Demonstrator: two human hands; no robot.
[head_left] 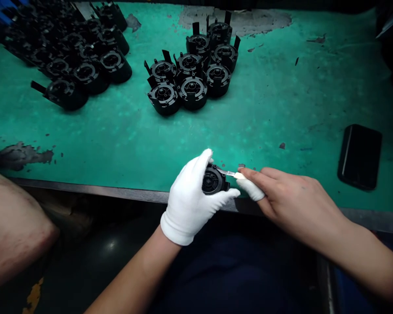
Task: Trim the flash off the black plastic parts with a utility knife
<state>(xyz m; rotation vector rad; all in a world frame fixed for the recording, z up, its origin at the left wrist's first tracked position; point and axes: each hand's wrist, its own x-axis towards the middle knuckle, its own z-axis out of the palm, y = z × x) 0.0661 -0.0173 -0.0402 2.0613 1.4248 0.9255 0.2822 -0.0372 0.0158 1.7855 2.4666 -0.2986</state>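
In a white glove, my left hand [191, 192] is wrapped round a round black plastic housing [213, 179] above the table's front edge. Its ribbed open face is turned up toward me. My right hand [271, 185], bare except for a white cover on the thumb, pinches the pale handle of a small knife [229, 173]. The knife's thin metal blade meets the upper right rim of the housing. Fingers and glove hide the housing's left side.
Several similar black housings [193, 89] stand grouped at the table's back middle, with a larger cluster [85, 74] at back left. A black phone-like object [360, 157] lies at right on the worn green tabletop [281, 117]. Another person's bare arm [16, 231] is at left.
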